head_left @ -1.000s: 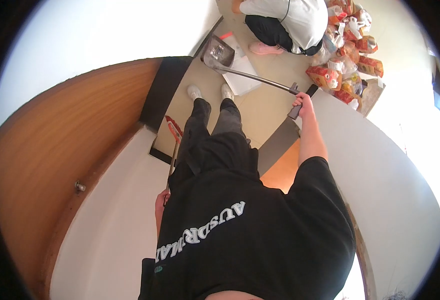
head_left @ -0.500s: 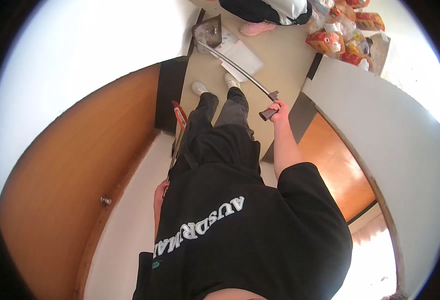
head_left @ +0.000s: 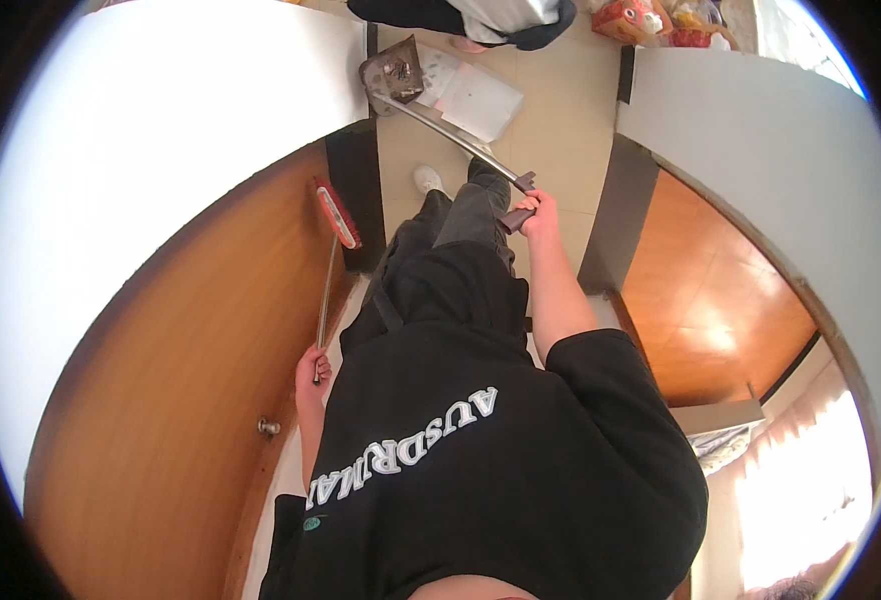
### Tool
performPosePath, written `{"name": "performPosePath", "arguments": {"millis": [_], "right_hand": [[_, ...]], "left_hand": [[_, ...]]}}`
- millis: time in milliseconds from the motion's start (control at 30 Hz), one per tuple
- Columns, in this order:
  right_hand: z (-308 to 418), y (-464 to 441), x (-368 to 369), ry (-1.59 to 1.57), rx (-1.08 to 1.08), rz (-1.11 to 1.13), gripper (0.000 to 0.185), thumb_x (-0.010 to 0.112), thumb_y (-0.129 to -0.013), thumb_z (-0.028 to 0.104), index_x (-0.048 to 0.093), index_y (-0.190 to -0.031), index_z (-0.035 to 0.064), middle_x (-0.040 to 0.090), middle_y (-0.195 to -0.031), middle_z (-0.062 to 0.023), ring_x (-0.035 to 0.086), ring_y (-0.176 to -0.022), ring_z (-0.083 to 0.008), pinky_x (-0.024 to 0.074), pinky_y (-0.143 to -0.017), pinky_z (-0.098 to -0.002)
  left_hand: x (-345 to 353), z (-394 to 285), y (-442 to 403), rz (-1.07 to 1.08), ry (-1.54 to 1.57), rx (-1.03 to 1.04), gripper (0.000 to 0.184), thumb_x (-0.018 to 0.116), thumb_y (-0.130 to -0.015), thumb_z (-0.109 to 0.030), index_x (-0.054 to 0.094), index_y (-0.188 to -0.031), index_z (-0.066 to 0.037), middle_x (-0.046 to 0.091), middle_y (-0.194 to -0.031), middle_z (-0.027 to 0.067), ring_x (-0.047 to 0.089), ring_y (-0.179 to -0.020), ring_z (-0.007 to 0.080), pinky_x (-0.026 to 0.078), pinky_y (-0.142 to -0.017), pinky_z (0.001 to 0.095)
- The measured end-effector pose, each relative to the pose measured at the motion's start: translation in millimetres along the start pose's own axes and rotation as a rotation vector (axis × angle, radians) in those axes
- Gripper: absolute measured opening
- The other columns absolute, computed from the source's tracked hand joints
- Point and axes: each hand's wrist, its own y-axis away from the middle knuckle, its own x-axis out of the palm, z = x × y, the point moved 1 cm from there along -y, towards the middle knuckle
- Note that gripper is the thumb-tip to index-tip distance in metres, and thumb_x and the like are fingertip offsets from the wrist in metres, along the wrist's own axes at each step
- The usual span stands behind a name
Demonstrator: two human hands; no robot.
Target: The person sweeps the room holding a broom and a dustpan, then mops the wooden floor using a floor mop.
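My right hand (head_left: 539,213) is closed round the dark handle of a long-handled dustpan (head_left: 393,76). Its metal pole slants up and left to the pan, where some debris lies. On the left, my left hand (head_left: 313,367) grips the lower end of a thin metal broom pole. The broom's red and white head (head_left: 337,213) is in front of a brown wooden door (head_left: 181,370). Near the pan, a white flat sheet (head_left: 483,102) lies on the tiled floor (head_left: 561,120), close to my feet.
A person in dark and white clothes (head_left: 471,18) is at the top edge. Red bags (head_left: 629,20) stand at the upper right. A grey-white wall (head_left: 771,150) borders an orange-brown surface (head_left: 711,290) on the right. The door has a metal knob (head_left: 269,427).
The broom has swung away from my leg to the left, with my left hand lower on the left. My right hand and the dustpan have shifted left in view. The person and bags sit higher.
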Motion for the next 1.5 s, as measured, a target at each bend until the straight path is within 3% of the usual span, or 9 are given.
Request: {"name": "performPosePath", "arguments": {"millis": [100, 600, 867, 967, 1100, 1267, 1500], "right_hand": [[-7.5, -9.5, -2.1, -0.078, 0.009, -0.014, 0.029, 0.045, -0.073, 0.000, 0.027, -0.054, 0.0129, 0.024, -0.042, 0.0048, 0.026, -0.034, -0.0098, 0.0326, -0.040, -0.0248], [-23.6, -5.2, 6.9, -0.365, -0.005, -0.033, 0.026, 0.043, -0.070, -0.001, 0.026, -0.055, 0.0122, 0.024, -0.042, 0.0014, 0.025, -0.034, -0.0147, 0.0349, -0.041, -0.0292], [-22.9, -2.9, 9.7, -0.403, 0.055, -0.010, 0.023, 0.043, -0.068, -0.002, 0.027, -0.058, 0.0107, 0.022, -0.043, 0.0018, 0.026, -0.034, -0.0138, 0.0356, -0.041, -0.0295], [-25.1, -18.5, 8.4, -0.388, 0.092, -0.131, 0.022, 0.042, -0.067, -0.002, 0.027, -0.059, 0.0105, 0.022, -0.044, 0.0014, 0.025, -0.034, -0.0141, 0.0354, -0.042, -0.0303], [-30.1, -10.6, 14.8, -0.405, 0.020, -0.060, 0.020, 0.041, -0.065, -0.002, 0.027, -0.060, 0.0103, 0.023, -0.045, 0.0014, 0.024, -0.034, -0.0136, 0.0343, -0.041, -0.0306], [-23.8, -7.4, 17.2, -0.340, -0.005, -0.139, 0.018, 0.042, -0.066, 0.000, 0.028, -0.062, 0.0096, 0.024, -0.045, 0.0019, 0.024, -0.035, -0.0132, 0.0338, -0.041, -0.0307], [-21.0, -2.2, 20.5, -0.226, -0.051, -0.047, 0.016, 0.042, -0.068, 0.001, 0.030, -0.062, 0.0099, 0.025, -0.044, 0.0024, 0.025, -0.035, -0.0124, 0.0346, -0.040, -0.0289]], "left_hand": [[9.9, -19.3, -2.8, -0.051, 0.094, 0.016, 0.017, 0.052, -0.082, -0.008, 0.038, -0.084, -0.018, 0.035, -0.052, -0.0056, 0.035, -0.039, 0.0046, 0.027, -0.033, 0.0179], [13.1, -69.2, 5.6, -0.007, -0.129, 0.011, 0.027, 0.054, -0.082, -0.009, 0.036, -0.101, -0.016, 0.035, -0.053, -0.0042, 0.035, -0.038, 0.0058, 0.026, -0.033, 0.0189], [28.9, -58.7, 23.0, -0.102, -0.146, -0.022, 0.026, 0.054, -0.081, -0.008, 0.036, -0.097, -0.017, 0.035, -0.052, -0.0046, 0.034, -0.038, 0.0053, 0.025, -0.033, 0.0190], [26.5, -47.2, 21.8, -0.069, -0.139, -0.041, 0.023, 0.054, -0.081, -0.007, 0.036, -0.091, -0.018, 0.035, -0.051, -0.0055, 0.034, -0.038, 0.0048, 0.026, -0.032, 0.0187], [23.6, -34.1, 18.5, 0.004, -0.148, -0.064, 0.019, 0.053, -0.081, -0.008, 0.037, -0.083, -0.018, 0.034, -0.050, -0.0066, 0.034, -0.038, 0.0043, 0.026, -0.033, 0.0181], [40.4, -38.4, 32.5, -0.052, -0.195, -0.076, 0.017, 0.052, -0.082, -0.008, 0.038, -0.082, -0.018, 0.035, -0.050, -0.0064, 0.035, -0.037, 0.0045, 0.026, -0.032, 0.0180], [16.5, -15.6, 21.6, -0.024, -0.130, -0.041, 0.016, 0.052, -0.082, -0.008, 0.040, -0.083, -0.018, 0.035, -0.050, -0.0066, 0.034, -0.037, 0.0043, 0.025, -0.032, 0.0180]]}}
